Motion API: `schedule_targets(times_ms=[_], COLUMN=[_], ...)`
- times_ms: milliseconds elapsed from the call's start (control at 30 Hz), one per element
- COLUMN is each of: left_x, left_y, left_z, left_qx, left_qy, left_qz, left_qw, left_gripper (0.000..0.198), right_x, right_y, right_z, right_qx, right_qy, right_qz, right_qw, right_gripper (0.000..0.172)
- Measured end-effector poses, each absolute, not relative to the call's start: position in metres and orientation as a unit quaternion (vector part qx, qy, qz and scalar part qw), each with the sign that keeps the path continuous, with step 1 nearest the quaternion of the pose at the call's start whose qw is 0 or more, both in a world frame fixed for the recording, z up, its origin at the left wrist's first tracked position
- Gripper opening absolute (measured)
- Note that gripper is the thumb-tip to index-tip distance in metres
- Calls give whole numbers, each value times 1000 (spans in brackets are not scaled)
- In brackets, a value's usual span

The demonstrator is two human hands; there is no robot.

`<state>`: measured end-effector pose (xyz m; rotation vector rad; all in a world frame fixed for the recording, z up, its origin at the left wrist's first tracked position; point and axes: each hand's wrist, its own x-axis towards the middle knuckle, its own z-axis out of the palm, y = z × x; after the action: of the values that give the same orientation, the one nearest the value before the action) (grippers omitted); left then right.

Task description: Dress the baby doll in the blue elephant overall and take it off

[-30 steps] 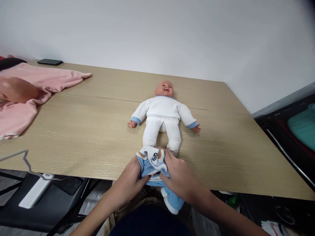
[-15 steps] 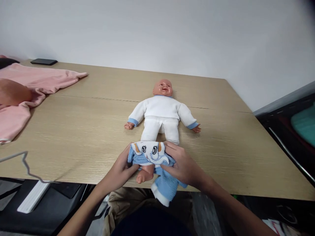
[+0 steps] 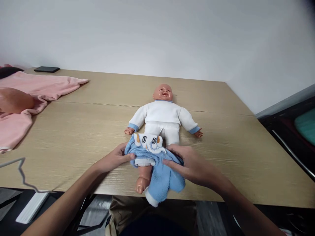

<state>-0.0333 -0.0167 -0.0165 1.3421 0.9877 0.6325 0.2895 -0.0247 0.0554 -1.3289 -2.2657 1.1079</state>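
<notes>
A baby doll (image 3: 162, 111) in a white top with blue cuffs lies on its back, head away from me. Blue terry doll pants (image 3: 163, 175) with white cuffs and an embroidered animal face are bunched over its legs. One bare foot (image 3: 142, 184) sticks out through a white cuff on the left; the other foot is hidden under the cloth. My left hand (image 3: 121, 157) pinches the left side of the pants, thumb on top. My right hand (image 3: 188, 164) grips their right side, thumb in front and fingers behind.
The doll lies on a wooden table (image 3: 98, 131). At left are pink cloth (image 3: 56, 87), a skin-coloured rounded doll part (image 3: 16, 100) and a dark phone-like slab (image 3: 46, 69). A grey cord (image 3: 22, 173) crosses the near left edge. A dark chair-like object (image 3: 283, 127) stands at right.
Both hands have pulled the pants a little further up the doll's legs. More of the left lower leg and foot shows below the cuff. The view has tilted slightly.
</notes>
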Motion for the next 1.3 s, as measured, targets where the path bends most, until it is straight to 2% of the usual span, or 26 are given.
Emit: schedule_targets(times_ms=[100,167,267,433,500,633,700,733,833,900,1000,1100,1200,1300], left_x=[-34,-31,-29,-33,-36,-40,-38,-34,-13,8,36,50,50,46], left_y=[-15,-13,-10,-6,-6,-10,-13,-14,-12,-6,9,22,28,29], left_z=[-12,-9,-8,-15,-18,-11,3,12,42,57,68,68,67,66], left_qx=[617,631,652,647,624,625,682,718,805,828,811,788,782,765], left_qy=[441,439,453,479,495,482,464,455,409,358,318,300,263,246], left_qz=[282,290,290,314,332,319,313,313,283,227,166,127,121,123], left_qw=[587,570,534,503,505,525,471,424,323,367,463,523,552,583], left_gripper=[72,73,73,65,63,52,46,49,82,86,57,32,25,23], right_x=[311,322,329,322,319,318,319,318,313,308,301,302,311,319], right_y=[-33,-37,-40,-39,-38,-39,-42,-43,-45,-45,-43,-41,-40,-39], right_z=[54,44,22,5,10,32,40,41,37,30,27,33,41,41], right_qx=[-434,-397,-391,-417,-423,-429,-414,-406,-411,-427,-445,-466,-473,-456], right_qy=[-743,-686,-609,-603,-630,-738,-775,-778,-720,-668,-656,-680,-689,-672], right_qz=[485,573,630,580,556,471,433,433,500,533,507,460,451,492], right_qw=[158,207,281,354,340,225,200,204,249,295,340,329,313,313], right_gripper=[39,41,58,44,38,32,34,33,28,32,35,36,41,44])
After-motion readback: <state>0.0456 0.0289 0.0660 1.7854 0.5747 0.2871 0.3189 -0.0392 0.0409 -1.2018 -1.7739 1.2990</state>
